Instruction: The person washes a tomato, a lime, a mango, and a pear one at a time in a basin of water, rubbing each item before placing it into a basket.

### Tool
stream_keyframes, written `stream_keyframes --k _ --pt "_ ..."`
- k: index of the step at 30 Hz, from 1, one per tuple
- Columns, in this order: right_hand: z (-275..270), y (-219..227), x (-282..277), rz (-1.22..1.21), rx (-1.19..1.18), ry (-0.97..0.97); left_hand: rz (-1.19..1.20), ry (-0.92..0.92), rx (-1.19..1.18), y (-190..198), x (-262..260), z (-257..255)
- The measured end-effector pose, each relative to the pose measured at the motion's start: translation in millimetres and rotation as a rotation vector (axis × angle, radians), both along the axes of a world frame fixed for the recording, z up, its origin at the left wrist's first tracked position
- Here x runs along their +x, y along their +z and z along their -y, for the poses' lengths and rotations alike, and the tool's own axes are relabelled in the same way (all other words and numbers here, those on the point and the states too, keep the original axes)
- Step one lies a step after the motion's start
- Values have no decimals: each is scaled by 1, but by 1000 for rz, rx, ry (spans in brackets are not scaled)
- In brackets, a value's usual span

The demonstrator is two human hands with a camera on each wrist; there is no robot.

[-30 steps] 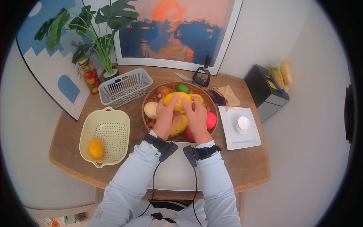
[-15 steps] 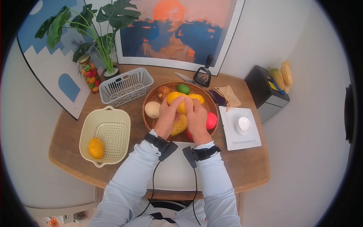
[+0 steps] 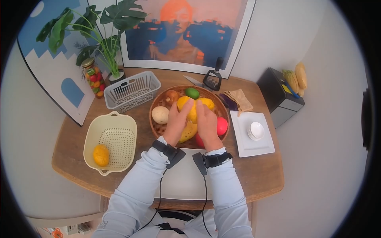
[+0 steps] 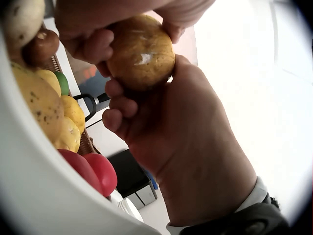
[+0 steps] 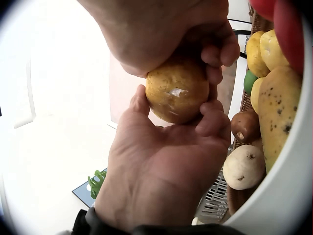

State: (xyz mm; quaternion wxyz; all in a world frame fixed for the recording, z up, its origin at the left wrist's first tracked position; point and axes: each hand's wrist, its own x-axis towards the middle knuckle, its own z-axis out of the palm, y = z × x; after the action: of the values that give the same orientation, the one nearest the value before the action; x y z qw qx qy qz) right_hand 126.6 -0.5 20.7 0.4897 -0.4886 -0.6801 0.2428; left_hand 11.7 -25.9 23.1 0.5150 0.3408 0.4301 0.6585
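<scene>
Both hands hold one rounded, mottled yellow fruit (image 3: 192,114) above the wicker basket (image 3: 160,129). My left hand (image 3: 174,125) grips it from the left, my right hand (image 3: 208,125) from the right, thumbs on the near side. In the left wrist view the fruit (image 4: 142,54) shows a bright shine on its skin, and fingers curl beneath it. The basket holds a large yellow fruit with dark spots (image 3: 188,132), smaller yellow fruit (image 3: 208,103), a green fruit (image 3: 192,93), a brown onion-like bulb (image 3: 171,96), a white round vegetable (image 3: 160,115) and red produce (image 3: 222,126).
Left stands a cream colander (image 3: 126,127) with one orange-yellow fruit (image 3: 101,155). Behind it are a grey plastic basket (image 3: 133,92) and a jar (image 3: 94,79). On the right lies a white plate (image 3: 265,147) bearing small bowls (image 3: 256,131). A black-handled tool (image 3: 212,82) lies behind the basket.
The yellow fruit has been turned between the hands, from lying crosswise to pointing more toward the body. Both hands stay over the basket; the right fingers have shifted around the fruit.
</scene>
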Motion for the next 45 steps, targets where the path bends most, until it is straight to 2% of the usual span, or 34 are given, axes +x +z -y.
stream_keyframes --k 3,8,12,15,18,21,23,26,32,36,42,45 --pt "12 7 -10 48 115 -22 70 4 -11 0 -1 -2" --pt "11 5 -7 66 28 -1 -4 -17 -70 0 -7 -2" --pt "-1 -2 3 -40 -47 47 -124 22 95 -13 1 -8" --pt "0 -3 1 -56 -18 9 -138 40 77 -17 3 -10" --pt "5 2 -4 33 24 2 -95 58 5 -15 5 -9" --pt "11 3 -11 34 177 -4 -42 29 -48 -6 -1 -4" --pt "9 1 -10 62 127 -7 -33 22 -9 -13 -2 -8" --pt "3 -1 -3 57 28 -5 -148 -9 18 -21 -4 -12" --pt "-7 -9 3 -71 -123 -13 -224 -99 146 -6 3 0" --pt "-9 -8 6 -147 -203 6 -202 -199 122 -6 -3 -1" --pt "-10 -11 8 -258 -117 27 -227 -197 135 -3 -2 2" --pt "-12 -14 9 -251 -161 42 -207 -190 117 -7 -1 -1"
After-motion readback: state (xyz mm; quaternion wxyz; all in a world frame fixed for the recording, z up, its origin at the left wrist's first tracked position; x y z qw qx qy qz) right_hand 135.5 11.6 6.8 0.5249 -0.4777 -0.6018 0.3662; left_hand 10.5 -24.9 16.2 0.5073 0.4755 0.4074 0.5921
